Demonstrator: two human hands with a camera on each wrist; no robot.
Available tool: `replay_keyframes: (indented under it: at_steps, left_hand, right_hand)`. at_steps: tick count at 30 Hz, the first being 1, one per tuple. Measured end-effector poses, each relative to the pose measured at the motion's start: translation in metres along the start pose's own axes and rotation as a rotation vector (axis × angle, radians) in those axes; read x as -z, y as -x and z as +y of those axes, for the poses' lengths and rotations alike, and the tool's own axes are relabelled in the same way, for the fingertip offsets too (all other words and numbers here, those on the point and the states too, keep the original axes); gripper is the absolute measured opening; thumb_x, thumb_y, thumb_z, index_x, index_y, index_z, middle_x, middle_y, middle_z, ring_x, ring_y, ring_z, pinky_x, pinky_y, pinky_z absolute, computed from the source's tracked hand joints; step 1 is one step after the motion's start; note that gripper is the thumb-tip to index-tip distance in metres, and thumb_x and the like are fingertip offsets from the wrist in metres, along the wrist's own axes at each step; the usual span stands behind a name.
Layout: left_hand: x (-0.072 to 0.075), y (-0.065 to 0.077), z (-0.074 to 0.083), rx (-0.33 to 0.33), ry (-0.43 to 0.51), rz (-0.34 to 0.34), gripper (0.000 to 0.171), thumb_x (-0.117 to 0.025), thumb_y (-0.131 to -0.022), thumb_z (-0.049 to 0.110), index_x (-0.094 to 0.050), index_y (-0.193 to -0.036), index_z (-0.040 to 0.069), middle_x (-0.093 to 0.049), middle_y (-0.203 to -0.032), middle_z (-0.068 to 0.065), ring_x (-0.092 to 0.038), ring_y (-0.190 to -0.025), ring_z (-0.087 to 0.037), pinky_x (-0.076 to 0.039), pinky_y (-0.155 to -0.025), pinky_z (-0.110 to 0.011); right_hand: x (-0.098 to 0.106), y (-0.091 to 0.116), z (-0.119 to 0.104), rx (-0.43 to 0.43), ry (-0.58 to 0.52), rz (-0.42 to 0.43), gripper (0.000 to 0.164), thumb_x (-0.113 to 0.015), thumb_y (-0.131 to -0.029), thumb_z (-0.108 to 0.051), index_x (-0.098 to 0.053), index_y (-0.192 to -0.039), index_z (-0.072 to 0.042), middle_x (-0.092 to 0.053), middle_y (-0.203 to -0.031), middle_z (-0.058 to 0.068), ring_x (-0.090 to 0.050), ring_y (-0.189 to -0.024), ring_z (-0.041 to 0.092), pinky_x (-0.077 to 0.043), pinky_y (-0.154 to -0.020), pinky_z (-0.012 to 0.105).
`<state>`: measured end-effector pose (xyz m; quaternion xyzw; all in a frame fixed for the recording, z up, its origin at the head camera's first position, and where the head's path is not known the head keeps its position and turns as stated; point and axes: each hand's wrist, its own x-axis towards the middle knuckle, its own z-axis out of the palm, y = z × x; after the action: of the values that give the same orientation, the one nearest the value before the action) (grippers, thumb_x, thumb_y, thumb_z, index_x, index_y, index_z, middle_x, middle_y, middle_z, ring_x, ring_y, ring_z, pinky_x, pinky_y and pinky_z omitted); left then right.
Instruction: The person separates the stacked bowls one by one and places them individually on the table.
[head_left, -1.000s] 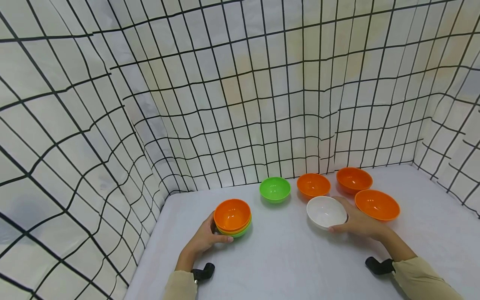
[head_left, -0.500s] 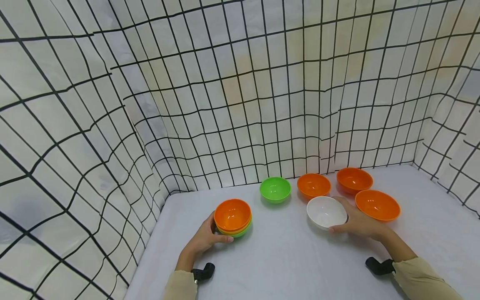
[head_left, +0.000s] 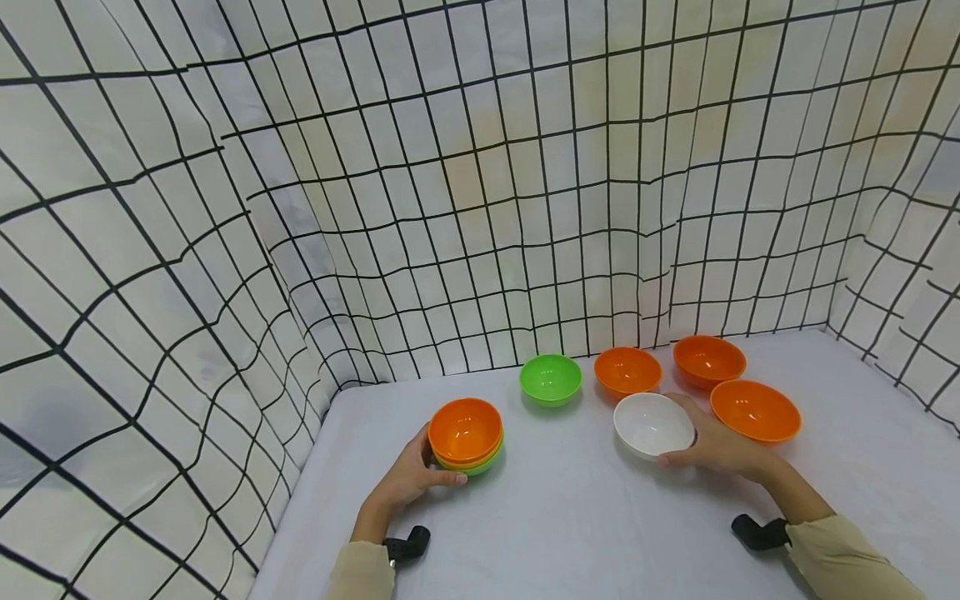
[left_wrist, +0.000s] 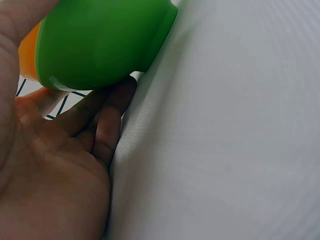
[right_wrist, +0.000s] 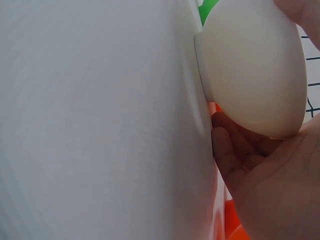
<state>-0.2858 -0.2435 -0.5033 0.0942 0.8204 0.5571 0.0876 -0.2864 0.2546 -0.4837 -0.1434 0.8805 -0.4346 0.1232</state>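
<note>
On the left of the head view, my left hand [head_left: 408, 477] grips a stack of bowls [head_left: 465, 432], thumb at the near side and fingers behind. An orange bowl tops the stack, a yellowish rim shows under it, and a green bowl [left_wrist: 105, 45] is lowest, its base on the cloth in the left wrist view. My right hand [head_left: 718, 443] holds a white bowl [head_left: 654, 425] by its right side, between thumb and fingers. The right wrist view shows the white bowl [right_wrist: 255, 65] standing on the cloth, with the fingers bent beside its lower wall.
Behind the white bowl stand a green bowl [head_left: 551, 380] and an orange bowl [head_left: 627, 371]. Two more orange bowls, one at the back [head_left: 708, 360] and one nearer [head_left: 755, 410], flank my right hand. White cloth covers the table [head_left: 555, 525]; a black-gridded white curtain [head_left: 487, 192] encloses it.
</note>
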Motion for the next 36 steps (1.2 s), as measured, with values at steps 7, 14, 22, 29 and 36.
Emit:
replay_keyframes:
  at_steps: [7,14,22,29,36]
  left_hand:
    - [0.000,0.000,0.000,0.012,0.007,0.004,0.103,-0.094,-0.073,0.021,-0.035,-0.158,0.025,-0.045,-0.160,0.001,-0.035,-0.152,-0.029,-0.017,-0.127,-0.062]
    - [0.000,0.001,0.000,0.009,-0.003,0.010,0.106,-0.095,-0.072,0.024,-0.034,-0.159,0.023,-0.044,-0.161,-0.001,-0.034,-0.153,-0.032,-0.017,-0.126,-0.064]
    - [0.000,0.000,-0.001,0.021,0.005,0.014,0.108,-0.096,-0.069,0.025,-0.034,-0.158,0.026,-0.045,-0.160,0.001,-0.034,-0.153,-0.030,-0.017,-0.127,-0.062]
    - [0.001,0.000,0.000,0.017,0.025,0.010,0.106,-0.096,-0.070,0.022,-0.036,-0.157,0.027,-0.045,-0.160,0.002,-0.035,-0.152,-0.030,-0.019,-0.127,-0.061]
    - [0.001,0.000,-0.001,0.001,0.009,0.000,0.104,-0.095,-0.072,0.023,-0.035,-0.157,0.025,-0.044,-0.160,0.000,-0.036,-0.151,-0.030,-0.020,-0.127,-0.062]
  right_hand:
    - [0.000,0.000,-0.001,-0.018,0.024,0.006,0.119,-0.085,-0.079,-0.046,-0.007,-0.163,-0.014,-0.026,-0.162,0.024,-0.036,-0.139,0.047,-0.044,-0.106,0.070]
    - [0.002,0.003,-0.009,-0.006,0.072,0.052,0.117,-0.084,-0.078,-0.049,-0.012,-0.163,-0.015,-0.021,-0.166,0.021,-0.033,-0.142,0.046,-0.040,-0.107,0.074]
    - [0.004,0.008,-0.025,0.032,0.113,0.116,0.111,-0.084,-0.079,-0.048,-0.016,-0.160,-0.015,-0.025,-0.165,0.020,-0.031,-0.144,0.048,-0.040,-0.104,0.077]
    - [0.005,0.015,-0.044,0.075,0.132,0.165,0.102,-0.082,-0.083,-0.045,-0.022,-0.159,-0.017,-0.025,-0.166,0.018,-0.031,-0.144,0.049,-0.041,-0.101,0.078]
    - [-0.009,0.022,-0.071,0.153,0.134,0.182,0.089,-0.083,-0.082,-0.047,-0.035,-0.154,-0.025,-0.041,-0.157,0.011,-0.043,-0.137,0.042,-0.048,-0.099,0.072]
